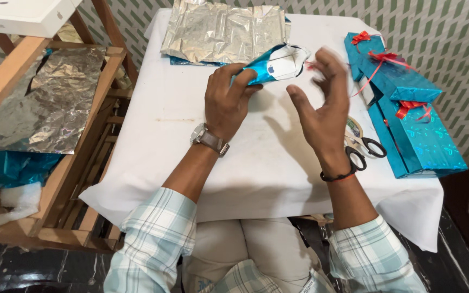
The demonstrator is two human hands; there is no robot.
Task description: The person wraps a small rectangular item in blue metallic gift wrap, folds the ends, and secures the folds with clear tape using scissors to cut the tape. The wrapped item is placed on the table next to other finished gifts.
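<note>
on the table: a white cloth covers it, and both hands work above its middle, seen from the head camera.
left hand: the left hand is closed round the near end of a small white box, fingers curled over the shiny blue wrapping paper that sheathes it.
right hand: the right hand hangs open just beside the box's far end, fingers spread and a little blurred, holding nothing.
box: it sits lifted or tilted just above the cloth, near the far middle; its far end shows bare white, the paper there standing open and unfolded.
step in hand: by the look of it, the body of the box is already wrapped and the open end is the part being dealt with.
next move: it seems to call for the free hand to press the loose paper flaps down flat against the bare end while the other hand keeps the box from turning.
around: scissors lie just right of the right wrist; finished blue parcels with red ribbon lie at the right edge; silver foil sheets lie at the far edge.
</note>
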